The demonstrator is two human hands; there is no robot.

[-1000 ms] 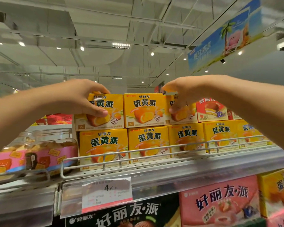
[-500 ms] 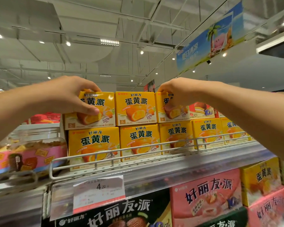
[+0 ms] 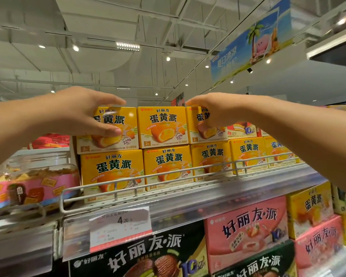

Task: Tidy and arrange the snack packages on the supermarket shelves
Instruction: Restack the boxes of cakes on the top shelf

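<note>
Yellow pie boxes stand two rows high on the top shelf (image 3: pixel 188 198). My left hand (image 3: pixel 82 111) grips the upper left yellow box (image 3: pixel 126 134), thumb across its front and fingers over its top. My right hand (image 3: pixel 214 110) grips the upper right yellow box (image 3: pixel 194 128) the same way, fingers on top, thumb on the front. Between them sits the upper middle yellow box (image 3: pixel 162 126), untouched. A lower row of yellow boxes (image 3: pixel 168 166) stands behind the wire rail (image 3: pixel 168 177).
A clear biscuit jar (image 3: pixel 32 186) with a pink label stands left of the boxes. A red pie box (image 3: pixel 242 130) lies right of my right hand. Below the shelf are black (image 3: pixel 140 254), pink (image 3: pixel 246 230) and yellow (image 3: pixel 310 208) pie boxes. A price tag (image 3: pixel 120 226) hangs on the shelf edge.
Both hands stay on the outer upper boxes. My left fingers have stretched further over the top of the left box. The view has shifted slightly.
</note>
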